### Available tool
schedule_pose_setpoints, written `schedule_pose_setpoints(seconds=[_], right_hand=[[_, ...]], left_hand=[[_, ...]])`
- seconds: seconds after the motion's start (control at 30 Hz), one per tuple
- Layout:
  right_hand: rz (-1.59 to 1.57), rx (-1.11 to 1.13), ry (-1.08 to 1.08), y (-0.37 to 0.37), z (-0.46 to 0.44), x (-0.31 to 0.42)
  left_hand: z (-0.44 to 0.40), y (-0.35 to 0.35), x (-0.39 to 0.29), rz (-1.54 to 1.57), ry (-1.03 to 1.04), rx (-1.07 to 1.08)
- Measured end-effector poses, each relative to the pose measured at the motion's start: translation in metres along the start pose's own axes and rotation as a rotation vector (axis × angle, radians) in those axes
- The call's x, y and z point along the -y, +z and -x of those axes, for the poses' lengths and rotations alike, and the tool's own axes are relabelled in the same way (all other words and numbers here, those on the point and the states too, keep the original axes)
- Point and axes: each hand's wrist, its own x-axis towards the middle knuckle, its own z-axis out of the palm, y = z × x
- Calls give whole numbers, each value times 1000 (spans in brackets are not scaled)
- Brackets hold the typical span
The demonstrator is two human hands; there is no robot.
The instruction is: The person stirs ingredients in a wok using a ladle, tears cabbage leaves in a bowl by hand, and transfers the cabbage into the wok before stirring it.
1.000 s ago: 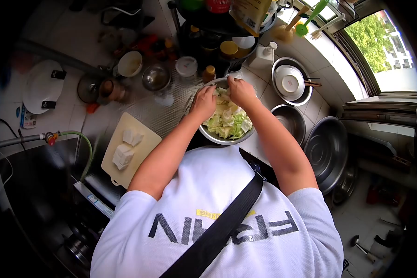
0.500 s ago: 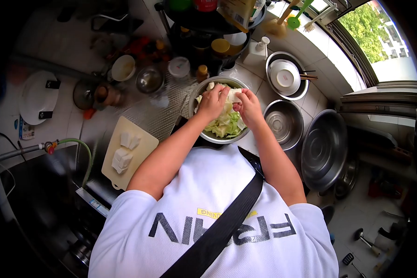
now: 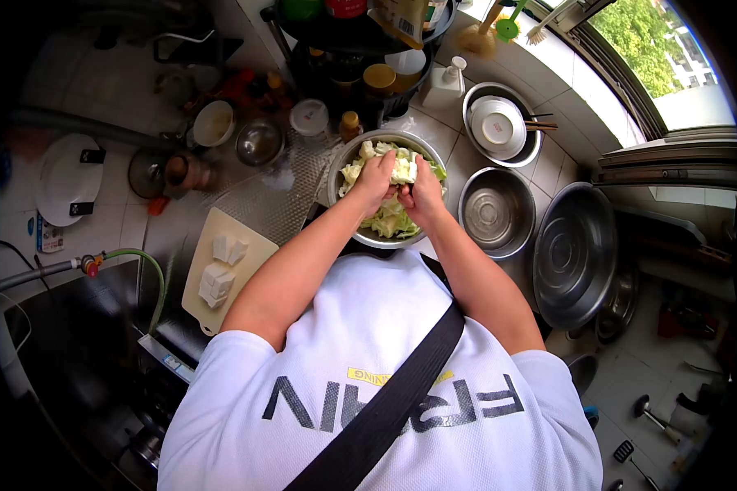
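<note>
A large metal bowl holds torn pale-green cabbage leaves. Over it, my left hand and my right hand come close together, both closed on one pale piece of cabbage. The thumbs lie along its two sides, and the fingertips underneath are partly hidden. To the left of my left forearm lies a cream cutting board with white blocks that look like tofu, some cut into pieces.
Right of the bowl stand an empty metal basin, a basin with stacked white bowls and chopsticks, and a large dark basin leaning upright. A pump bottle and a small brown-capped bottle stand behind. A hose runs at left.
Both hands have come lower and closer together over the bowl. The cabbage piece between them now looks thicker and more bunched. The view has shifted slightly.
</note>
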Motion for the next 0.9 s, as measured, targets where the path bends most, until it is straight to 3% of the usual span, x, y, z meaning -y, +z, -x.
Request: schedule_pose_setpoints(seconds=[0.3, 0.4, 0.47, 0.6, 0.67, 0.7, 0.83, 0.9], right_hand=[[352, 59, -358, -12, -15, -7], [490, 72, -461, -13, -16, -5], [460, 100, -406, -13, -10, -3], [721, 214, -559, -34, -15, -2], [1030, 278, -731, -38, -7, 12], [1066, 265, -700, -38, -4, 16], [1185, 169, -640, -30, 8, 32], [1163, 110, -637, -29, 8, 33]], left_hand=[[-10, -19, 10, 389, -213, 231], [-8, -20, 8, 367, -217, 142], [-12, -26, 9, 363, -288, 200], [-9, -39, -3, 271, -590, 273], [-7, -38, -7, 63, -555, 229], [-6, -38, -9, -43, -536, 206], [-26, -42, 13, -536, -30, -128], [-24, -38, 9, -648, 100, -128]])
